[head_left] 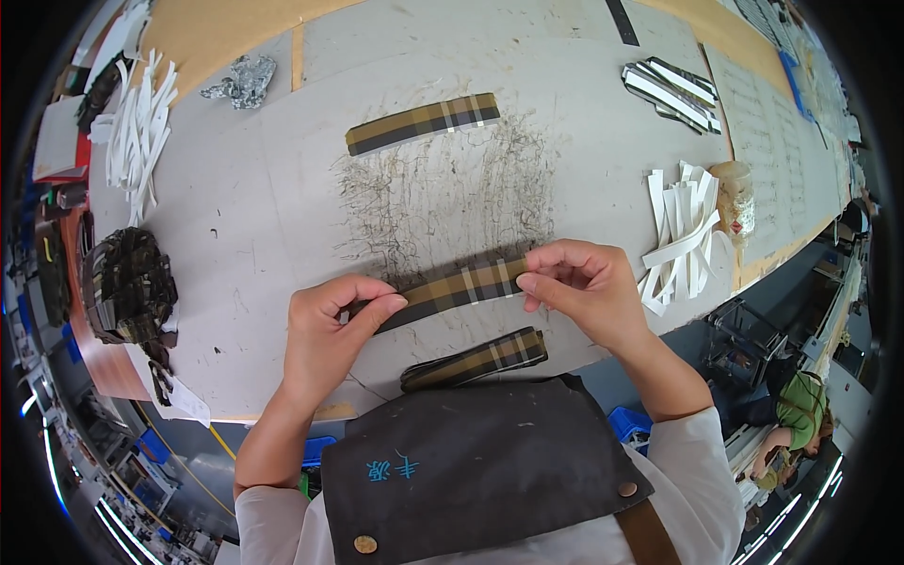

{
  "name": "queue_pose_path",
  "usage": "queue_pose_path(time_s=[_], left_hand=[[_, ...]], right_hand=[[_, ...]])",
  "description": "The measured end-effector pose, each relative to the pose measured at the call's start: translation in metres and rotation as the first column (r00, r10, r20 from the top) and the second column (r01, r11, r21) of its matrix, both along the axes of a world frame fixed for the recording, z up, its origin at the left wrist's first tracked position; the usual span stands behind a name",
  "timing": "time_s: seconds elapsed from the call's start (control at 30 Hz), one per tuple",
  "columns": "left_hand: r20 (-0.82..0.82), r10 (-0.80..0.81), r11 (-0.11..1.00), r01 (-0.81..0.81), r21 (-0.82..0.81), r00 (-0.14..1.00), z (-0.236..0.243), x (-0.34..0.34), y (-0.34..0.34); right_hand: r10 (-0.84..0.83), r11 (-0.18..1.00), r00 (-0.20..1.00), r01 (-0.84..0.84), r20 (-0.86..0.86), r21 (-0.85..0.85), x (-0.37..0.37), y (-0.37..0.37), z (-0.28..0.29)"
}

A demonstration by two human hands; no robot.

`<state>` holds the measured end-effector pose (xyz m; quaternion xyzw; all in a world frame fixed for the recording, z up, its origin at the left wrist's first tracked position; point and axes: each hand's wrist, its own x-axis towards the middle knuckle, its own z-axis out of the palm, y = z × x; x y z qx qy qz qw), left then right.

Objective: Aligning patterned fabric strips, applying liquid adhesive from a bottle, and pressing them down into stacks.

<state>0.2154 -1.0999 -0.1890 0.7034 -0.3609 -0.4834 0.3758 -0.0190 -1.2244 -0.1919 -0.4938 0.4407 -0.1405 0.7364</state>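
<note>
Between my two hands a brown plaid strip (452,292) with dark and pale stripes is held by its ends, just over the table. My left hand (341,325) pinches its left end between thumb and fingers. At the other end, the thumb and fingers of my right hand (579,282) close on the strip. A similar plaid strip (424,122) lies flat farther off, beyond a patch of dark glue-like streaks. Close to my apron, a small stack of plaid strips (476,360) rests near the table's front edge.
White strips lie in one pile at the far left (141,137) and another at the right (680,231). Beside the right pile stands a yellowish jar (734,198). A dark plaid bundle (130,285) sits at the left, crumpled foil (245,82) at the back. Black-and-white strips (670,94) lie back right.
</note>
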Motion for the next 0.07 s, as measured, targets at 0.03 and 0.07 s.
queue_pose_path(time_s=[0.03,0.07], left_hand=[[-0.002,0.002,1.000,-0.002,-0.002,1.000,0.0003,-0.0001,0.0000],[-0.005,0.004,1.000,-0.004,0.002,1.000,0.0002,0.0004,0.0005]], right_hand=[[0.003,1.000,1.000,-0.003,-0.008,-0.002,0.0000,-0.0002,0.0001],[0.005,1.000,1.000,-0.005,-0.015,-0.005,-0.0001,-0.0003,0.0003]])
